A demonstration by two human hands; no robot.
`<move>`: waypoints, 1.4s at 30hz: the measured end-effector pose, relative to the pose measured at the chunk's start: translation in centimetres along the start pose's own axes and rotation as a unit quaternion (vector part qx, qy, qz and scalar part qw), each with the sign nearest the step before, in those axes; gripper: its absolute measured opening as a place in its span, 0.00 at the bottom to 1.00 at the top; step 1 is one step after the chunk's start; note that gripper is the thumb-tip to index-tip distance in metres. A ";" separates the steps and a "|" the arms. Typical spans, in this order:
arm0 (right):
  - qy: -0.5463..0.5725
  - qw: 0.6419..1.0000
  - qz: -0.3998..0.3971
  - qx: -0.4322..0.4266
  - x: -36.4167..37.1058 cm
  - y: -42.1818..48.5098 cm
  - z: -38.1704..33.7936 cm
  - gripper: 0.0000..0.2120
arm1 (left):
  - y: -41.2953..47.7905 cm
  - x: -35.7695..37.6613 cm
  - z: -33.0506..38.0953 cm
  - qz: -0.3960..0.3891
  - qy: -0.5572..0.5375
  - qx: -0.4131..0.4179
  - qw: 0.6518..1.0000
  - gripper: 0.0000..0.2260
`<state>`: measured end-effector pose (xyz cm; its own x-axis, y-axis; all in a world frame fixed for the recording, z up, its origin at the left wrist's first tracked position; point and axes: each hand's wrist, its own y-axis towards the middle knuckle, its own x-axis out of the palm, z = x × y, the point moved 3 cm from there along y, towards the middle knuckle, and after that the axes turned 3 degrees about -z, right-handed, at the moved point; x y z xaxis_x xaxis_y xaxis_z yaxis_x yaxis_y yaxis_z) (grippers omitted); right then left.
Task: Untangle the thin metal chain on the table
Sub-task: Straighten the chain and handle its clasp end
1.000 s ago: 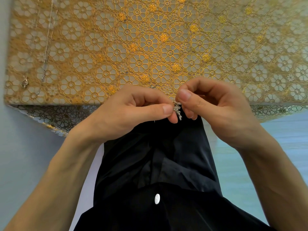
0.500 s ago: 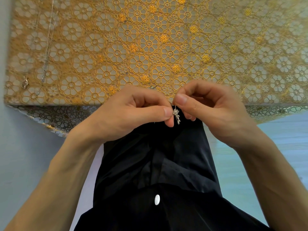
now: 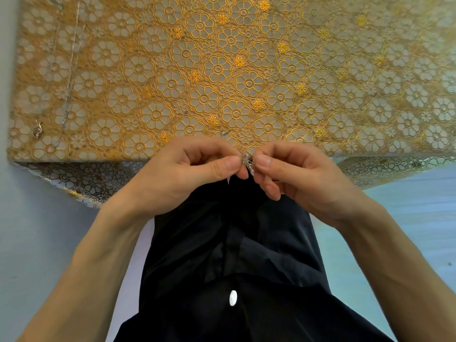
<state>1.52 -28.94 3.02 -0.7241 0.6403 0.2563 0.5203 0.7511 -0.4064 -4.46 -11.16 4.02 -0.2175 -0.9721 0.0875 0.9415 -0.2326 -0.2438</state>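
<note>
A small silver tangle of thin chain with a sparkly pendant hangs between my two thumbs, just past the near edge of the table. My left hand pinches it from the left with thumb and curled forefinger. My right hand pinches it from the right the same way. Most of the chain is hidden inside my fingers. A tiny dark bit lies on the cloth just beyond my left hand.
The table wears a gold floral lace cloth. A second thin chain lies stretched along its far left side, with a small clasp or charm near the left corner. My black buttoned garment fills the view below my hands.
My hands have stayed at the table edge, still pinching the tangle. The pendant sits tighter between my thumbs than half a second ago, when it dangled lower.
</note>
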 end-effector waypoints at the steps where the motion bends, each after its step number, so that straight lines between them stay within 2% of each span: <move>1: -0.006 1.000 0.001 0.001 0.0 -0.1 0.0 0.08 | 0.0 0.1 -0.1 0.002 0.000 -0.001 1.000 0.07; 5: -0.024 1.000 0.004 -0.007 0.3 -0.2 0.2 0.08 | 0.1 1.0 0.1 -0.011 -0.016 0.008 1.000 0.07; 9: 0.052 0.998 0.025 -0.001 0.3 -0.3 0.0 0.06 | 0.3 0.8 -0.4 0.013 -0.039 0.002 0.999 0.06; 12: 0.081 0.996 0.034 -0.009 0.4 -0.3 -0.1 0.06 | 0.3 0.9 -0.7 -0.001 -0.061 0.008 0.998 0.08; 18: 0.113 0.993 0.012 -0.021 0.9 -0.5 -0.6 0.06 | 0.3 1.0 -0.7 -0.009 -0.087 0.009 0.996 0.08; 23: 0.158 0.987 0.002 0.009 1.0 -0.6 -0.6 0.04 | 0.4 1.3 -0.5 -0.009 -0.074 0.015 0.997 0.08; 29: -0.016 0.998 0.059 -0.005 0.3 -1.3 -1.3 0.04 | 0.2 1.0 -0.3 -0.016 -0.048 0.018 0.999 0.07; 31: -0.037 0.996 0.081 -0.010 0.2 -1.3 -1.5 0.03 | 0.1 1.1 0.0 -0.025 -0.031 0.021 0.999 0.05; 34: -0.002 0.995 0.095 -0.016 0.2 -1.2 -1.5 0.02 | 0.1 1.3 0.4 -0.022 -0.011 0.027 0.999 0.07; 40: 0.116 0.991 0.062 0.001 1.2 -0.6 -0.9 0.07 | 0.3 1.7 0.6 0.008 0.018 0.035 0.999 0.07; 42: 0.141 0.989 0.052 -0.007 1.4 -0.5 -0.8 0.05 | 0.3 1.6 0.6 0.013 0.019 0.041 0.999 0.08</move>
<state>0.58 -28.24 4.26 -0.5136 0.7315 0.4485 0.5928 0.6804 -0.4308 -4.38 -12.80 4.70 -0.2012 -0.9785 0.0447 0.9644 -0.2059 -0.1660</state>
